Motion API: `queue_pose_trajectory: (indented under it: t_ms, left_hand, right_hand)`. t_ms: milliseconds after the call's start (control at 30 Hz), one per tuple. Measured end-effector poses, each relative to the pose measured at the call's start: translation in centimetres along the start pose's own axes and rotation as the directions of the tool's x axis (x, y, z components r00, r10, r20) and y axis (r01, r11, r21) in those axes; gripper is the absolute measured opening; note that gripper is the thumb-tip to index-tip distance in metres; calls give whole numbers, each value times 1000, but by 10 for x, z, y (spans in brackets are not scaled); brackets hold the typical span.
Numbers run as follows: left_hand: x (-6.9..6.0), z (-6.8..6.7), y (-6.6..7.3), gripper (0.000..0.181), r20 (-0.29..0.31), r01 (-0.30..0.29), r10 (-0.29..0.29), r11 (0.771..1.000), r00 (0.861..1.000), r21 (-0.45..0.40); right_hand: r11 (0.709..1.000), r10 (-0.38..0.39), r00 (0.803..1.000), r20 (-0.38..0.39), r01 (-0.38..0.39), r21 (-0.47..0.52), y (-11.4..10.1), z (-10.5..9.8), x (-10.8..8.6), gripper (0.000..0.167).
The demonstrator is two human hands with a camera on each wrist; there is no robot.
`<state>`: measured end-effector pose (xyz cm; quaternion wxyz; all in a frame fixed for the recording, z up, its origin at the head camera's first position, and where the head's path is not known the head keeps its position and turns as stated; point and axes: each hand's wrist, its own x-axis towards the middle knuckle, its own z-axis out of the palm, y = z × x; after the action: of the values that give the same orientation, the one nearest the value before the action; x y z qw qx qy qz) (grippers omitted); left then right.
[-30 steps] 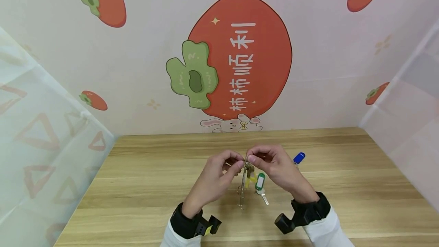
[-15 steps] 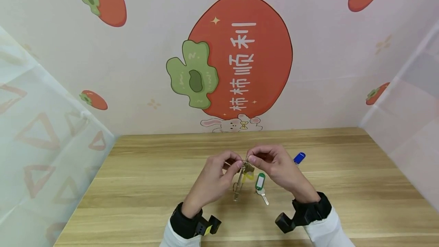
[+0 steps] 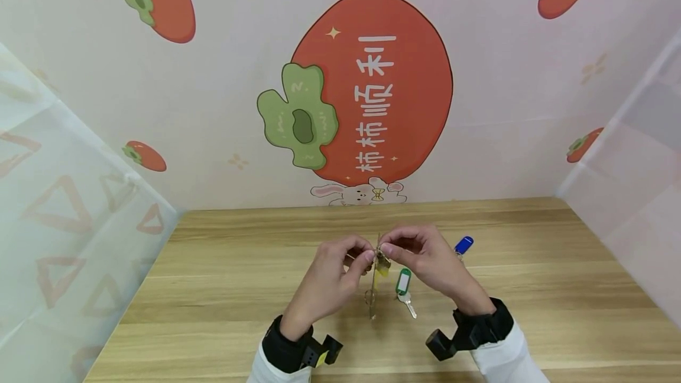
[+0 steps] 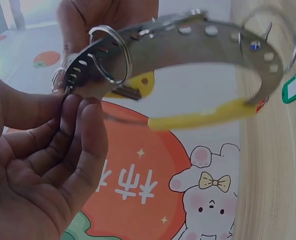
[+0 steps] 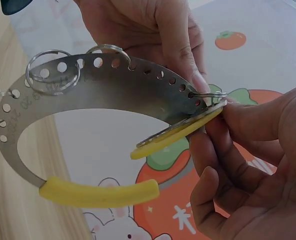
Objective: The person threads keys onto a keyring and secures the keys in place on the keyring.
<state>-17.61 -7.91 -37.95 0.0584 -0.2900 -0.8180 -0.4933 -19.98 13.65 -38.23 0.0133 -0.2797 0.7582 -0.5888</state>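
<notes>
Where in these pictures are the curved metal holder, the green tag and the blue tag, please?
Curved metal holder (image 5: pixel 108 86): right wrist view, on the broad band below its holes.
Green tag (image 3: pixel 404 281): head view, on its white label.
Blue tag (image 3: pixel 464 245): head view, mid-body.

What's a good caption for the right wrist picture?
Left hand and right hand, busy at the edge of a holey metal hoop.

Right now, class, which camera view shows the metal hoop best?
The right wrist view: the hoop's holes, faint stamped numbers and yellow grip show clearly. The left wrist view has it slanted, partly blurred; the head view, just a thin edge-on strip.
</notes>
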Motion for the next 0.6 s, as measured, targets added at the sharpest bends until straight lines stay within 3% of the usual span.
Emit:
queue_pose_trajectory:
  t_ms: [300, 600]
  left_hand:
    - [0, -1, 1, 12, -36, 60, -62, 996, 997, -59]
    - [1, -2, 0, 13, -40, 102, -109, 985, 993, -143]
  right_hand:
    - [998, 58, 998, -15, -58, -37, -2, 0, -1, 10]
    - [996, 63, 998, -29, -65, -64, -4, -1, -2, 9]
